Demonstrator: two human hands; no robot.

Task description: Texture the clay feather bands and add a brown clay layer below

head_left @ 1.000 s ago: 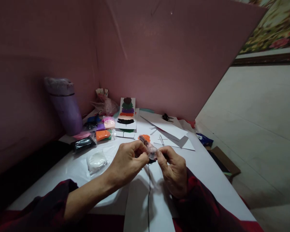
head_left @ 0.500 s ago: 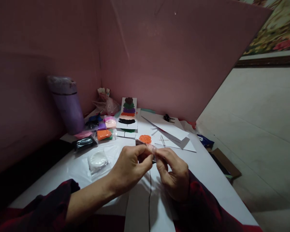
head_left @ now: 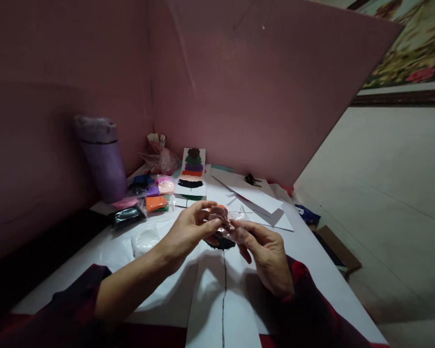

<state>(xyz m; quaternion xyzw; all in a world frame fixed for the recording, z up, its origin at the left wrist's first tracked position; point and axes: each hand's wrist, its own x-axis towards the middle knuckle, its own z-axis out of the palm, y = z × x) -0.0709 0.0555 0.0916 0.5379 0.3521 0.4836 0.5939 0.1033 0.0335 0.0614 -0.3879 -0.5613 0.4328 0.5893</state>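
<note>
My left hand (head_left: 194,227) has its fingers and thumb closed round a packet of brown clay-like material (head_left: 219,215). Across from it, my right hand (head_left: 270,253) pinches the clear plastic (head_left: 239,221) of the same packet, its lower fingers hanging loose. Both hands are above a long white paper strip (head_left: 239,304) with a dark line running down it. A black patch (head_left: 223,242) on the strip shows just below the packet, while a bit of orange behind is mostly covered.
Bags of coloured clay (head_left: 155,203) and a white lump in plastic (head_left: 145,240) lie left. A purple bottle (head_left: 101,164) stands by the wall. Farther back are a card with coloured patches (head_left: 191,169), loose papers (head_left: 253,193) and keys (head_left: 252,179).
My hands have moved slightly apart from a close pinch, and the brown packet has come up between them into view. The black patch is now uncovered; the orange one is mostly hidden.
</note>
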